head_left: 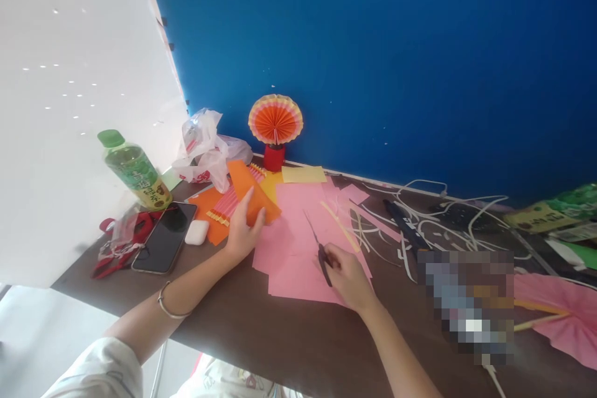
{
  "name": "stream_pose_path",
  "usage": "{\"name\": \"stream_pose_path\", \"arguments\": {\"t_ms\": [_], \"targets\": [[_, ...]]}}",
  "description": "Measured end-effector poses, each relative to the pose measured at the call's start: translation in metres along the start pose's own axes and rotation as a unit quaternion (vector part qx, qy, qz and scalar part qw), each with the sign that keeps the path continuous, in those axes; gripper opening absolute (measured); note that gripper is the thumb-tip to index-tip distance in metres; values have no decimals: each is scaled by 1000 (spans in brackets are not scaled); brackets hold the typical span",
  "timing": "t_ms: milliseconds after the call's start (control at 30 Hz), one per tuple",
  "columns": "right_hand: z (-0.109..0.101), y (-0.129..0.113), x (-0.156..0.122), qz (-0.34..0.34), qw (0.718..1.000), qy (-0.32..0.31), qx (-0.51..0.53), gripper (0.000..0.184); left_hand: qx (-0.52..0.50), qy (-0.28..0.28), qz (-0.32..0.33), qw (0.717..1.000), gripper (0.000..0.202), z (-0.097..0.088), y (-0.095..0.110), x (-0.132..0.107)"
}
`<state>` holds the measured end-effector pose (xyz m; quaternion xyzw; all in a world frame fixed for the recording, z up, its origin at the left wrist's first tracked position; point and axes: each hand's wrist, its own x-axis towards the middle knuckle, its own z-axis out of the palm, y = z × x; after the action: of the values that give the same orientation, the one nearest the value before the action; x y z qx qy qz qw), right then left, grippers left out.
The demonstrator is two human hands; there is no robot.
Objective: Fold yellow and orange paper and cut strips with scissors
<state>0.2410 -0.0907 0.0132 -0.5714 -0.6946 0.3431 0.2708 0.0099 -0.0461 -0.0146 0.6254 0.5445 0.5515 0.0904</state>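
My left hand (246, 229) is closed on a piece of orange paper (252, 189), tilted up off the table. In my right hand (346, 272) are scissors (321, 255) with dark handles, their blades pointing away over pink paper sheets (298, 270). The scissors are apart from the orange paper. Beside my left hand lies a pleated pink paper strip (228, 199) with yellow edges, on top of more orange paper (215, 236). A yellow sheet (303, 174) rests at the back of the pink sheets.
A round paper fan (275, 121) stands against the blue wall. To the left are a green-capped bottle (137, 171), a phone (165, 239), a white case (196, 232) and a plastic bag (205, 146). Paper strips and white cables (471, 224) clutter the right, near a pink fan (559, 317).
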Motion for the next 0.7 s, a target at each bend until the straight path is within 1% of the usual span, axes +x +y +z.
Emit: {"name": "stream_pose_path", "arguments": {"t_ms": [100, 167, 233, 333, 400, 500, 600, 700], "targets": [[10, -5, -3, 26, 992, -43, 113, 37, -39, 1, -28, 999, 45, -4, 8, 1], [15, -6, -2, 53, 975, -38, 215, 37, -69, -2, -47, 997, 44, -6, 14, 0], [20, -6, 1, 84, 948, 2, 306, 38, -96, -20, -59, 993, 44, -7, 20, -4], [23, -5, 6, 97, 908, 87, 398, 39, -128, -88, -60, 986, 44, -5, 27, -14], [23, -2, 9, 93, 893, 131, 420, 35, -143, -147, -54, 977, 43, -4, 31, -22], [21, 4, 10, 85, 890, 180, 411, 29, -156, -214, -47, 963, 42, -2, 33, -27], [20, 7, 10, 79, 880, 215, 416, 26, -160, -234, -49, 958, 40, -2, 30, -25], [19, 5, 9, 87, 872, 215, 432, 26, -149, -231, -35, 961, 37, -2, 26, -20]]}}
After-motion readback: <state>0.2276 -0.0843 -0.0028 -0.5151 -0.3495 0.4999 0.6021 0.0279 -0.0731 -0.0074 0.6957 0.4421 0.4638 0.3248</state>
